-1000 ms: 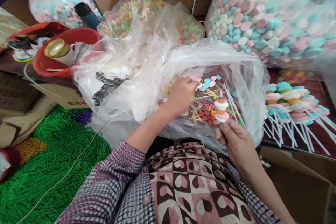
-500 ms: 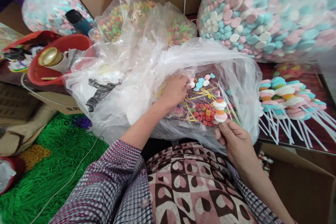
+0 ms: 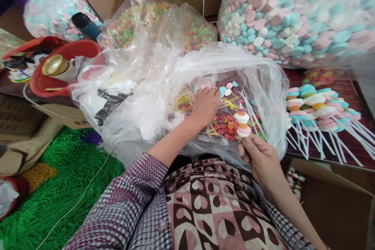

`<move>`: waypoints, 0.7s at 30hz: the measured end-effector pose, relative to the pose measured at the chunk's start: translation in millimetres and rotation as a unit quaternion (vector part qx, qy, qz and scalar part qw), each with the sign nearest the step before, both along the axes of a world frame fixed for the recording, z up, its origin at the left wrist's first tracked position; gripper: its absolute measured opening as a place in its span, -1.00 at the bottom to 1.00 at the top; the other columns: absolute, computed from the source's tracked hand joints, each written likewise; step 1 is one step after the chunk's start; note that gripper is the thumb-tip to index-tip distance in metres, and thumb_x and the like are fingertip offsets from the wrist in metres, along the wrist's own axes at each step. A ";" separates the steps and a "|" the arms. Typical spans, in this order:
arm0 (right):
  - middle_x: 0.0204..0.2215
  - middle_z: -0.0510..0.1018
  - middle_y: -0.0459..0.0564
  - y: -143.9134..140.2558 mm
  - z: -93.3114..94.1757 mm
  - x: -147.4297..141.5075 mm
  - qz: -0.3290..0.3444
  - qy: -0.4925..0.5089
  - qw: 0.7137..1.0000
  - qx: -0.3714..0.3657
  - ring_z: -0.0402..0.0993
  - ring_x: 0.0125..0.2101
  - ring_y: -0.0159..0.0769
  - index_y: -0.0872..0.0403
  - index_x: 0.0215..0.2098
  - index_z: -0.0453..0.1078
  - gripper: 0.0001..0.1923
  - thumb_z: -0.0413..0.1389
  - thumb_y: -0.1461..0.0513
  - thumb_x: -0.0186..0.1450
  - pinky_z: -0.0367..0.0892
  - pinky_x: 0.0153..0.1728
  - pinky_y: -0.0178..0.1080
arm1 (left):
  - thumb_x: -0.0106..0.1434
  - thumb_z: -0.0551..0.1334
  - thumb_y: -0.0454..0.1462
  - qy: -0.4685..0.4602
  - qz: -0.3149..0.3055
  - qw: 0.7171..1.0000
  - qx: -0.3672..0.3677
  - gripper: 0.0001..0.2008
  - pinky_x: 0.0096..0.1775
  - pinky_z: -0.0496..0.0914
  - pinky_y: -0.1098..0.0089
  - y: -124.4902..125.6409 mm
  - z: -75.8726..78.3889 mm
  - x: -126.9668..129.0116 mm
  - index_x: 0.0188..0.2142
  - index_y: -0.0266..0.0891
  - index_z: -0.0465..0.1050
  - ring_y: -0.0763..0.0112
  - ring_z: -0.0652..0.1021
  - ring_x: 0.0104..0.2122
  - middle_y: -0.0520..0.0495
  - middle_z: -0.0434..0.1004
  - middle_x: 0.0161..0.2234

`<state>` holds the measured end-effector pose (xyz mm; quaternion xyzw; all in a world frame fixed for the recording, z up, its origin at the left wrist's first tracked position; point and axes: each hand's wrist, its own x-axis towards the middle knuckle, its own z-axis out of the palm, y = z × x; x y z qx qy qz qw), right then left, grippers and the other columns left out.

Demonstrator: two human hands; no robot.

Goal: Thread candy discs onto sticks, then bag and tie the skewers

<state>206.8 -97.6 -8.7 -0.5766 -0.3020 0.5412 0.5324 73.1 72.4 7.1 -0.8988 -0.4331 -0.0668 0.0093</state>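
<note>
The candy skewer (image 3: 242,123) is standing nearly upright just above the R hand (image 3: 260,156), whose thumb & fingers are pinching it right under the lowest white disc. A bit of stick is poking out the top w/ no visible stop, so tilting it or bumping it could prob. send the upper pieces sliding off; squeezing too hard could dent that bottom disc, & a loose pinch could let the stack slip down.

The L hand (image 3: 206,103) is bending palm-down over the sweets, fingers curled; fingertips are hidden, so can't tell if they're gripping anything. Loose discs (image 3: 228,86) are lying just beyond & to the right of it, yellow sticks (image 3: 230,104) right beside it, red rings (image 3: 225,124) nearer the body, betw. both hands. A careless wrist sweep could mix these or scatter them.

White sticks (image 3: 249,109) are leaning just beyond the R hand, & clear plastic (image 3: 272,82) is bunching around both; a snagged fold could drag the lot. Well right of the R hand, the skewer pile (image 3: 322,105) is lying w/ stick ends near the table edge, so an elbow knock might tip some toward the cardboard box (image 3: 336,199) below.
</note>
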 end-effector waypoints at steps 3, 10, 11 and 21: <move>-0.62 0.37 -0.17 -0.6 2.1 -0.7 0.000 0.000 1.000 0.000 0.13 -0.62 -0.51 0.06 -0.46 0.42 -0.68 0.22 0.02 0.31 -0.01 -0.60 -0.37 | 0.38 0.13 -0.26 0.019 0.009 0.999 -0.027 -0.72 0.10 0.25 0.12 -2.6 7.4 3.9 0.00 -0.35 0.45 0.08 0.46 0.02 -0.32 0.45 0.09; -0.62 0.38 -0.16 5.3 9.3 -0.2 -0.022 0.008 1.000 -0.004 0.06 -0.64 -0.51 0.06 -0.36 0.50 -0.69 0.28 -0.02 0.23 -0.09 -0.65 -0.37 | 0.35 0.04 -0.37 0.010 0.011 0.999 -0.036 -0.70 -0.03 0.32 0.17 -1.0 -2.4 -0.6 0.02 -0.33 0.41 0.10 0.50 -0.05 -0.28 0.48 0.01; -0.62 0.38 -0.15 8.3 10.6 -0.7 -0.024 0.005 1.000 -0.003 0.07 -0.64 -0.51 0.06 -0.34 0.51 -0.68 0.29 -0.03 0.21 -0.10 -0.65 -0.37 | 0.34 0.04 -0.38 0.001 0.011 0.999 -0.038 -0.70 -0.04 0.32 0.17 0.6 -5.4 -2.0 0.01 -0.32 0.41 0.09 0.51 -0.06 -0.28 0.48 -0.01; -0.60 0.39 -0.18 52.7 19.6 -9.2 -0.043 -0.098 0.991 0.079 0.16 -0.63 -0.44 0.01 -0.13 0.53 -0.66 0.28 0.00 0.22 0.01 -0.64 -0.34 | 0.25 0.23 -0.24 -0.517 0.079 0.770 -0.365 -0.88 -0.29 0.36 0.41 -18.5 18.4 -23.3 -0.23 -0.23 0.43 0.48 0.48 -0.40 0.00 0.54 -0.36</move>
